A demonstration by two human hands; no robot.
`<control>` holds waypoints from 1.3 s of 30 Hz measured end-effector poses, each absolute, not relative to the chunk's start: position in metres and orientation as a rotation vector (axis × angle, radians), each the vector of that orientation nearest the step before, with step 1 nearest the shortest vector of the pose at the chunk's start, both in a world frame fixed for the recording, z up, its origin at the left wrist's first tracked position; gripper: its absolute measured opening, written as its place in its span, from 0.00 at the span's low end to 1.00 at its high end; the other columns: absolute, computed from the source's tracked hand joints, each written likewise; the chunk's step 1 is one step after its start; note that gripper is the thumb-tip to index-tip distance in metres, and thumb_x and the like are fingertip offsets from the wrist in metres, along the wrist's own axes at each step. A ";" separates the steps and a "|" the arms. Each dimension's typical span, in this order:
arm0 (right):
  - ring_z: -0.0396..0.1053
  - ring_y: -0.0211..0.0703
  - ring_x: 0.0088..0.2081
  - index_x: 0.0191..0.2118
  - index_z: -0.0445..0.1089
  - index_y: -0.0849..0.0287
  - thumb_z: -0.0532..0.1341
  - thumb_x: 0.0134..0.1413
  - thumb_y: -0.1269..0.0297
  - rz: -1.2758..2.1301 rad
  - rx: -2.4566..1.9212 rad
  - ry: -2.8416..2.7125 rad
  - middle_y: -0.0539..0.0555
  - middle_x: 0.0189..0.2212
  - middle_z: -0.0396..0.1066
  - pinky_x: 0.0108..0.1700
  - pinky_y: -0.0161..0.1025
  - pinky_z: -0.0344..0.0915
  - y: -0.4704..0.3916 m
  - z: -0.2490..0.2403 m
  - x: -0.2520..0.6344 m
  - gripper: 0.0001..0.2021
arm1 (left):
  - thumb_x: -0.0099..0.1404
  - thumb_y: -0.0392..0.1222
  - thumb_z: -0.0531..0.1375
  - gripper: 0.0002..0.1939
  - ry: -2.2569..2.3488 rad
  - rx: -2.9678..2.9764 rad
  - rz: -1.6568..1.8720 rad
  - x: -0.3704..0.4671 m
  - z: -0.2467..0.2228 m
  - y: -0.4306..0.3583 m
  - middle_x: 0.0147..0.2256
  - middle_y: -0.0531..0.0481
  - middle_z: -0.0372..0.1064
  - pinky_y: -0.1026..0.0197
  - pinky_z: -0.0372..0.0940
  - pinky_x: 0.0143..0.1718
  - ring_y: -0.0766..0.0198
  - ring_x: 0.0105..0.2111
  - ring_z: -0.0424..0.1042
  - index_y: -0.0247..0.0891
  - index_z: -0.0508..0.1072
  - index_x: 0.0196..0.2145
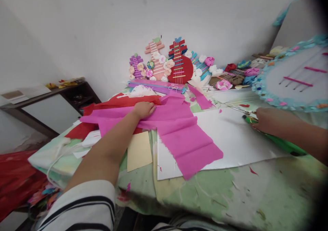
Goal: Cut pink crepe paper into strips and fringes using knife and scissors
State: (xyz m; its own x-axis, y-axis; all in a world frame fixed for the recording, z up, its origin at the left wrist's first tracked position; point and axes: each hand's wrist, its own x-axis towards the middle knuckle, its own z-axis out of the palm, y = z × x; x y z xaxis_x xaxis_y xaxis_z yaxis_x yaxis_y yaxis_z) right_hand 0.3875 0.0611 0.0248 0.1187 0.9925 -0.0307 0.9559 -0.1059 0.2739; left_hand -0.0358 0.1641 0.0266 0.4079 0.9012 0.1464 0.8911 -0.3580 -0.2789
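Note:
My left hand (pixel 145 110) reaches across the table, its fingers closed on a large sheet of pink crepe paper (pixel 176 116). Creased and ragged-edged, the sheet drapes toward me over a white board (pixel 217 135). Red crepe paper (pixel 115 103) lies partly beneath it on the left. At the right, my right hand (pixel 265 120) is wrapped around a pair of scissors (pixel 238 110), whose blades point left above the board. A green-handled tool (pixel 248 119) shows just under that hand; whether the hand also holds it is unclear. A loose pink strip (pixel 201 97) lies behind the sheet.
Decorated paper guitars, among them a red one (pixel 180 68), lean against the back wall. A round blue-edged decoration (pixel 292 77) stands close on the right. A cream paper square (pixel 139 152) rests on the green cloth (pixel 205 196). Left of the table is a dark-framed cabinet (pixel 51 111).

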 end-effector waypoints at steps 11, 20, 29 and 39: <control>0.65 0.43 0.35 0.41 0.61 0.58 0.55 0.45 0.60 -0.327 1.487 2.738 0.56 0.35 0.66 0.35 0.36 0.58 0.000 0.013 0.287 0.15 | 0.64 0.53 0.41 0.24 -1.494 -2.535 0.012 0.037 0.030 0.019 0.29 0.45 0.67 0.58 0.62 0.29 0.59 0.30 0.67 0.35 0.70 0.32; 0.60 0.39 0.28 0.28 0.59 0.59 0.50 0.45 0.70 -0.374 1.331 2.812 0.54 0.28 0.64 0.30 0.37 0.55 -0.038 0.008 0.260 0.03 | 0.60 0.54 0.50 0.26 -1.280 -2.785 -0.224 0.017 -0.011 -0.061 0.44 0.42 0.64 0.53 0.56 0.48 0.55 0.45 0.61 0.33 0.63 0.49; 0.64 0.42 0.30 0.32 0.61 0.58 0.50 0.50 0.52 -0.373 1.564 2.819 0.56 0.31 0.67 0.31 0.37 0.57 0.006 0.024 0.223 0.14 | 0.59 0.57 0.50 0.24 -1.393 -2.765 -0.343 0.013 -0.008 -0.073 0.48 0.40 0.60 0.49 0.51 0.51 0.51 0.50 0.56 0.36 0.68 0.43; 0.66 0.45 0.32 0.32 0.63 0.60 0.55 0.43 0.46 -0.226 1.632 2.660 0.59 0.32 0.68 0.28 0.35 0.54 0.108 0.011 0.160 0.20 | 0.55 0.66 0.45 0.37 -1.507 -2.903 -0.262 0.006 -0.011 -0.070 0.58 0.37 0.46 0.40 0.41 0.55 0.42 0.58 0.43 0.37 0.57 0.54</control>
State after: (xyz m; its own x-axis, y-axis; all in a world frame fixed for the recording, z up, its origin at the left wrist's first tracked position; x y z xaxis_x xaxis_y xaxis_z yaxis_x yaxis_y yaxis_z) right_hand 0.1599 0.1076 0.0105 -0.4559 0.8859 -0.0862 0.8877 0.4455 -0.1159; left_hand 0.0059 -0.0703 -0.0112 0.5675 0.8198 0.0770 0.7976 -0.5705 0.1959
